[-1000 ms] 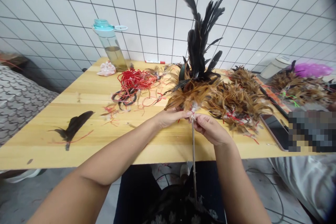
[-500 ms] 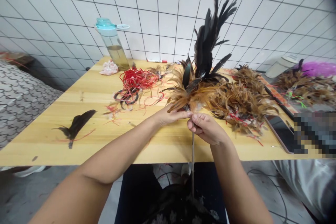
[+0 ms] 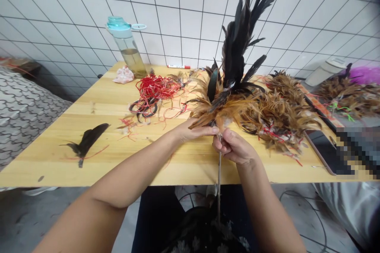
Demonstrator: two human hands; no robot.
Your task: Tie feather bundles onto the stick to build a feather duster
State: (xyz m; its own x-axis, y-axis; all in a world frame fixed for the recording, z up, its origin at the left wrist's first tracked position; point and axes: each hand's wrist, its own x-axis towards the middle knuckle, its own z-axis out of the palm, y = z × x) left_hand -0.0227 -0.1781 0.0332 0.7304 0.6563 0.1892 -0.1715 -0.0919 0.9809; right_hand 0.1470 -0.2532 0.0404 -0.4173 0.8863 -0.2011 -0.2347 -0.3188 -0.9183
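Observation:
A bunch of feathers (image 3: 233, 63), tall black plumes over shorter golden-brown ones, stands upright above my hands. My left hand (image 3: 196, 131) is closed round its base from the left, thumb laid across the front and the other fingers hidden behind the feathers. Just below, my right hand (image 3: 234, 146) pinches the top of a thin stick (image 3: 219, 182) with thumb and curled fingers. The stick runs down past the table edge to my lap. Close by on the right lies a heap of brown feathers (image 3: 279, 114) with red ties.
On the wooden table (image 3: 118, 170) lie a black feather (image 3: 89, 142), tangled red string (image 3: 157, 89) and a phone (image 3: 323, 150). Farther back are a water bottle (image 3: 130, 51), a crumpled pink-white bag (image 3: 123, 75) and a marker (image 3: 178, 67). A tiled wall (image 3: 190, 19) rises behind.
The feather bunch leans slightly more to the right, its black plumes shifted that way. My right thumb and fingers have shifted a little at the stick; my left hand stays about where it was.

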